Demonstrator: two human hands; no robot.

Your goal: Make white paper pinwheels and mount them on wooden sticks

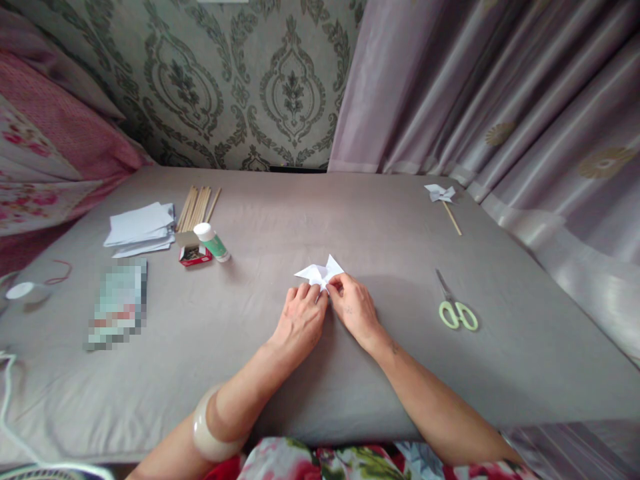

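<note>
A white paper pinwheel [318, 272] is between my two hands near the middle of the covered surface, its pointed blades spreading away from me. My left hand [301, 313] is closed on its near left side, fingers curled over the paper. With thumb and forefinger together, my right hand [354, 307] pinches the pinwheel near its centre from the right. My fingers hide its near part, and whether a pin is in them I cannot tell. Off to the right lie scissors [453, 310] with pale green handles, blades slightly apart.
At the back right lies a pinwheel on a stick [441, 194]. On the left are a stack of white paper [140, 225], several wooden sticks [196, 207], a small red box [195, 255] of tiny dark pieces, a glue stick [213, 243], a blurred packet [119, 303] and a white cable [7, 400].
</note>
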